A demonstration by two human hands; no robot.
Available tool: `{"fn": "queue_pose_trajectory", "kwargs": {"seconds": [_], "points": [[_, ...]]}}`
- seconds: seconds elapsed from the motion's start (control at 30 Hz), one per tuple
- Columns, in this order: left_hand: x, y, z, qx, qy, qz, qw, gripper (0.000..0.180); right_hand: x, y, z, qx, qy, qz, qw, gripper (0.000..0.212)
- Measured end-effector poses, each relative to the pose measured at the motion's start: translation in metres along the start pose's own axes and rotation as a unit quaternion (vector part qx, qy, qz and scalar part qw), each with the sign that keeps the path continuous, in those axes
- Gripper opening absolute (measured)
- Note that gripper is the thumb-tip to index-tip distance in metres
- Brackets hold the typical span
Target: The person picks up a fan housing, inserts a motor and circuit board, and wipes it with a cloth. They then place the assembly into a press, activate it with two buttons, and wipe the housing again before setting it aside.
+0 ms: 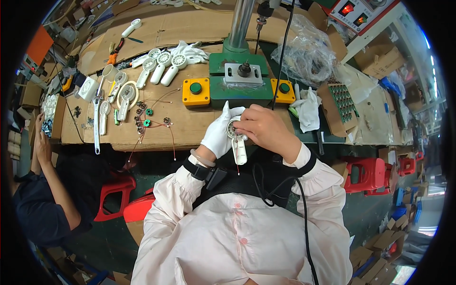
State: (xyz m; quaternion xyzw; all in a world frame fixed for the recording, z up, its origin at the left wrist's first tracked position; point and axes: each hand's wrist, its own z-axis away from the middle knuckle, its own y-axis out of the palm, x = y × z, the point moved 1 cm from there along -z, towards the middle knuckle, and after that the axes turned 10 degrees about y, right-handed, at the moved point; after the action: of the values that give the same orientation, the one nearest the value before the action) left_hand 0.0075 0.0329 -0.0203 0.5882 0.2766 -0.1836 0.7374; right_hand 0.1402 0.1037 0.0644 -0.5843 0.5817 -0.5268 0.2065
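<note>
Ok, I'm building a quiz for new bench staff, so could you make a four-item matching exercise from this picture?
1. Wearer's left hand
2. Wearer's right hand
3. Clear plastic bag
4. Green machine base

A. Bare, fingers at the round head of the fan casing
B. Between two yellow button boxes
C. In a white glove
D. Crumpled, right of the steel column

Pairs: 1-C, 2-A, 3-D, 4-B

The fan housing (pixel 240 153) is smooth white plastic; the glove (pixel 217 135) is matt white cloth. The bench (pixel 190 135) has a matt, brown, cardboard-like surface. At upper centre, the press column (pixel 242 23) is glossy metal, its base (pixel 242 98) green-painted; the bag (pixel 304 52) is crinkled, shiny plastic.
</note>
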Motion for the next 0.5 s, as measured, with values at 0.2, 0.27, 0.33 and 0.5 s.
{"fn": "queue_pose_trajectory", "kwargs": {"seconds": [0.2,0.27,0.33,0.5], "points": [[0.0010,-0.0026,-0.0011,0.018,0.002,0.021,1.000,0.051,0.0009,0.0002,0.0003,0.006,-0.020,0.008,1.000,0.015],[0.0007,-0.0021,-0.0007,0.020,0.002,0.021,1.000,0.051,0.0005,0.0004,0.0005,0.007,-0.025,0.013,1.000,0.015],[0.0007,-0.0017,-0.0003,0.019,0.005,0.018,1.000,0.051,-0.0015,0.0025,0.0010,0.005,-0.033,0.007,0.999,0.015],[-0.0016,0.0019,0.0014,0.003,0.002,0.005,1.000,0.051,-0.0033,0.0046,0.0015,0.004,-0.037,0.001,0.999,0.015]]}}
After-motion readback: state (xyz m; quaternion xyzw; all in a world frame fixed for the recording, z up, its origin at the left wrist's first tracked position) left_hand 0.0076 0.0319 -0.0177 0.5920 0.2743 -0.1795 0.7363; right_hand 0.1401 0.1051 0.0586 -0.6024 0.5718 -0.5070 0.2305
